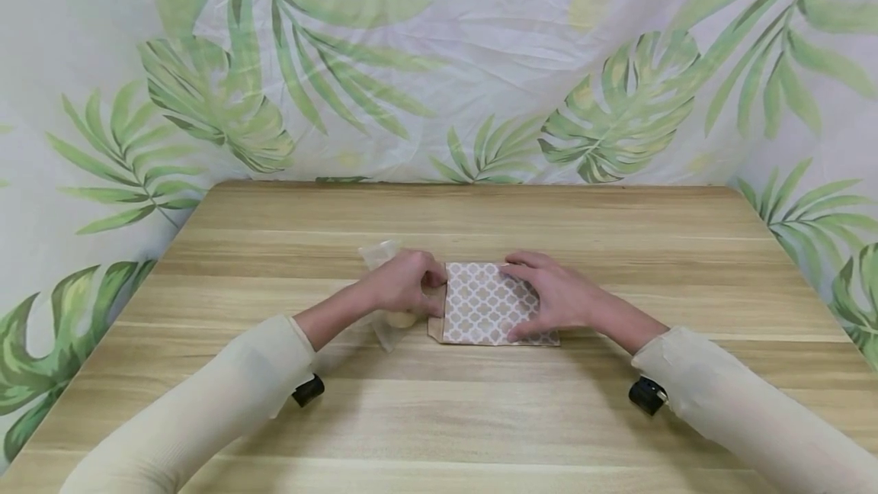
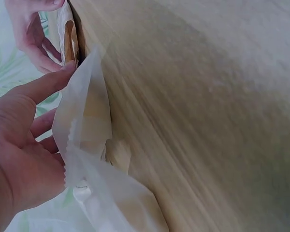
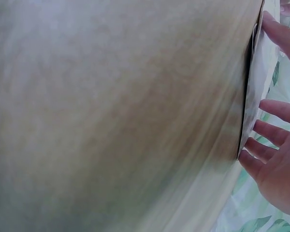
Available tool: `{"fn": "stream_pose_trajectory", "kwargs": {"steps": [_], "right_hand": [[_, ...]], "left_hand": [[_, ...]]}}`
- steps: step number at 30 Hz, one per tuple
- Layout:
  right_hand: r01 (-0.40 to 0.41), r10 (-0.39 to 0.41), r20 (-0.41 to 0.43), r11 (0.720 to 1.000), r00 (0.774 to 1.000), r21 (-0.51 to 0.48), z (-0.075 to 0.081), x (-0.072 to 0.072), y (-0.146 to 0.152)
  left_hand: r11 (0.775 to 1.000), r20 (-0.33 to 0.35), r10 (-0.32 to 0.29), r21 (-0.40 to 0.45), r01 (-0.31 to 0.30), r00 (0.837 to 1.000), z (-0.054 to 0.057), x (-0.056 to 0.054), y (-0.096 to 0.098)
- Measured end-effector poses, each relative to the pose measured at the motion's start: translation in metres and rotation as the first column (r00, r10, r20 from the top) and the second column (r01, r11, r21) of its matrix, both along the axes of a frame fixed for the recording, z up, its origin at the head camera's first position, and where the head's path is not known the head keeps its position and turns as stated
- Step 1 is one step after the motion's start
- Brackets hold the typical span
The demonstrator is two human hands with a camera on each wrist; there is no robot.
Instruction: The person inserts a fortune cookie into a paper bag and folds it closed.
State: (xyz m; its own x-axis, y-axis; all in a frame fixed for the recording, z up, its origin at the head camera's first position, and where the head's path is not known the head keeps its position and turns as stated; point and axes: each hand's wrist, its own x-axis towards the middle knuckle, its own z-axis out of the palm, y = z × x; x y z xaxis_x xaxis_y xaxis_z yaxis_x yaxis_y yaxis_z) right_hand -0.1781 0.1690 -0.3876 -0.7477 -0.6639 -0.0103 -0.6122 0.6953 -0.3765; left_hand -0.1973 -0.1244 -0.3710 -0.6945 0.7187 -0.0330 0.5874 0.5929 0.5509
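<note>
A flat paper bag (image 1: 480, 302) with a white and tan lattice print lies on the wooden table, its plain brown flap (image 1: 435, 328) toward the left. My left hand (image 1: 403, 282) is at that flap, thumb and fingers spread apart with their tips touching it. Over the right part of the bag rests my right hand (image 1: 565, 294), fingers spread and fingertips along its edges. Beneath the left hand, partly hidden, lies a translucent plastic wrapper (image 1: 379, 253); the left wrist view shows its zigzag-cut edge.
Something pale and rounded (image 1: 401, 319) shows beside the wrapper, partly covered by the left hand. Wood-grain table surface (image 1: 480, 418) surrounds the bag. A leaf-print cloth (image 1: 439, 59) hangs behind the table's far edge.
</note>
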Motion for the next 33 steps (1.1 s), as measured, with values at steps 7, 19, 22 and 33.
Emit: {"fn": "stream_pose_trajectory", "kwargs": {"steps": [7, 19, 22, 33], "right_hand": [[-0.006, 0.006, 0.009, 1.0, 1.0, 0.014, 0.0002, -0.0011, -0.0011], [-0.004, 0.004, 0.014, 1.0, 1.0, -0.006, -0.0012, -0.0001, -0.001], [-0.004, 0.005, 0.017, 1.0, 1.0, -0.006, -0.001, 0.0002, -0.001], [0.004, -0.004, 0.027, 1.0, 1.0, -0.016, -0.0016, 0.0006, -0.0005]], "left_hand": [[0.995, 0.071, 0.102, -0.006, -0.101, 0.992, 0.0004, 0.001, 0.0054], [0.986, 0.221, 0.151, 0.037, -0.163, 0.964, -0.0017, 0.0012, 0.0092], [0.98, 0.246, 0.171, 0.062, -0.191, 0.954, -0.0043, 0.0015, 0.0086], [0.976, 0.197, 0.159, 0.119, -0.184, 0.968, -0.0059, 0.0034, 0.0079]]}}
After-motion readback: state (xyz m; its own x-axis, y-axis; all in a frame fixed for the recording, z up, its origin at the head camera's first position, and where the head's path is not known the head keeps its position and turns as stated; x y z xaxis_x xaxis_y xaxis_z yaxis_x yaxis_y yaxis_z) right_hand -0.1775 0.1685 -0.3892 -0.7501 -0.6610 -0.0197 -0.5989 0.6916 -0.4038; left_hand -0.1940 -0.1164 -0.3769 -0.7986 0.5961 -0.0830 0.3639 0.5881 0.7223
